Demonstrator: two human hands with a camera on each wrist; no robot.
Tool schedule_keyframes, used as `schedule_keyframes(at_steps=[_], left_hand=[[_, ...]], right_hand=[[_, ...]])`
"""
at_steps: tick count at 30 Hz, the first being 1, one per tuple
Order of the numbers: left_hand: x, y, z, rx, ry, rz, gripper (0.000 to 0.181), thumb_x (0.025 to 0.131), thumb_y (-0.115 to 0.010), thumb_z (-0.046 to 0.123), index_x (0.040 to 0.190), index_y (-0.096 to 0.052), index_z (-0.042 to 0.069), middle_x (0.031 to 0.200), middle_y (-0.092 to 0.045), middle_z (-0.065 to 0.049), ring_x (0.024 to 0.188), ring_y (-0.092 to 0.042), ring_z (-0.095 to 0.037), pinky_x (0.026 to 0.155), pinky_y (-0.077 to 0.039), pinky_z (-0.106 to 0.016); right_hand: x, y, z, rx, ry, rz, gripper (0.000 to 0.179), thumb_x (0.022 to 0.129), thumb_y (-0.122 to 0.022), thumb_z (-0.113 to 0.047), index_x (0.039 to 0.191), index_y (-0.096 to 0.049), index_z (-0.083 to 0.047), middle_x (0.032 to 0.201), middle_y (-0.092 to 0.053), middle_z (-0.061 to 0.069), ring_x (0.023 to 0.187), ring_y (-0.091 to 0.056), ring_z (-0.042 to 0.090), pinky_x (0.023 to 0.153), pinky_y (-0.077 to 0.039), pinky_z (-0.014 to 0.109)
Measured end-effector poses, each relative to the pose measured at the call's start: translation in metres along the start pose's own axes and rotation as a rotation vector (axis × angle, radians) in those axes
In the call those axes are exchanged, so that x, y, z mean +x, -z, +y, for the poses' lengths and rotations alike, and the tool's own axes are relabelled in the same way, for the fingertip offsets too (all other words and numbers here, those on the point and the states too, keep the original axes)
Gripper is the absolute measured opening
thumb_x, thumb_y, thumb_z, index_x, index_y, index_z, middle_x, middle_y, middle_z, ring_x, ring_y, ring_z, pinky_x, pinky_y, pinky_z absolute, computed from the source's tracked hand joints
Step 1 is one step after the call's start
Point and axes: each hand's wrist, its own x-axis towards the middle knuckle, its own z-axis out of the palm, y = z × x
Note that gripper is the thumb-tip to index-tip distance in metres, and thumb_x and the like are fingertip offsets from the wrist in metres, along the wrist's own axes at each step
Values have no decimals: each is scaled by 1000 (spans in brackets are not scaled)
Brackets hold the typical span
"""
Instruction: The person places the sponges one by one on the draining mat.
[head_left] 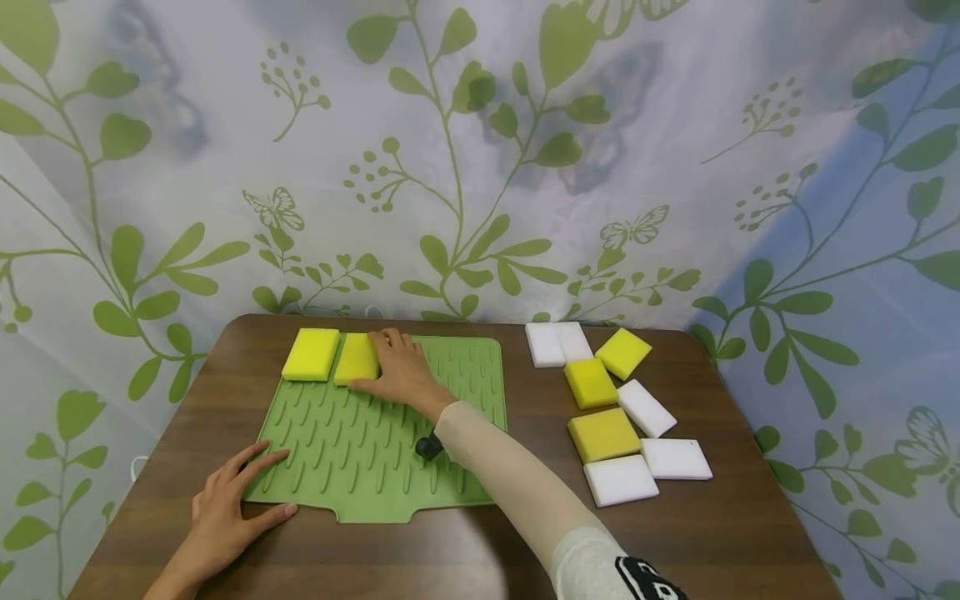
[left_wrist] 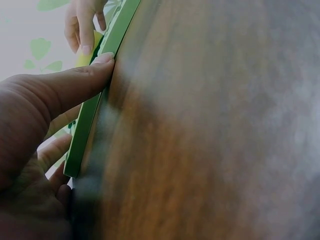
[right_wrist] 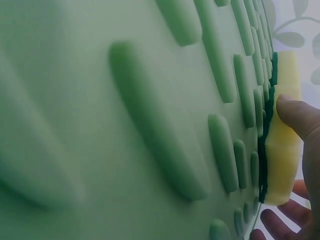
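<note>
A green ribbed drying mat lies on the wooden table. On its far left corner rests a yellow sponge with a dark green scouring layer underneath. Just right of it is a second yellow sponge, which my right hand holds between thumb and fingers. In the right wrist view this sponge lies scouring side toward the mat, the thumb on its near side. My left hand is at the mat's near left corner, fingers spread along the left edge. Its thumb touches the front edge.
Right of the mat lie three more yellow sponges, one of them a thick yellow sponge, among several white foam blocks, including a white block at the front. A patterned curtain hangs behind the table. A small black object shows beside my right forearm.
</note>
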Motion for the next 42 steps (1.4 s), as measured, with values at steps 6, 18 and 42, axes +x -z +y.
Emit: schedule_keyframes(at_steps=[6, 18, 42], left_hand=[[2, -2, 0, -5, -6, 7, 78, 82, -95, 28, 151, -61, 21, 165, -40, -24, 137, -31, -67, 90, -22, -79], [2, 2, 1, 1, 2, -7, 78, 82, -94, 29, 151, -60, 21, 165, -38, -25, 137, -29, -69, 90, -21, -80], [1, 2, 1, 6, 15, -31, 78, 84, -93, 32, 153, -59, 21, 166, -36, -24, 136, -29, -69, 89, -22, -80]], right_hand=[[-2, 0, 2, 10, -1, 1, 100, 93, -69, -74, 170, -29, -26, 171, -36, 4, 155, -41, 27, 128, -37, 51], [-9, 3, 12, 31, 15, 21, 105, 91, -73, -74, 172, -25, -27, 174, -31, 4, 158, -39, 30, 128, -37, 56], [-35, 33, 71, -9, 9, 77, 102, 88, -74, -77, 168, -36, -27, 173, -35, 4, 157, -40, 32, 130, -35, 57]])
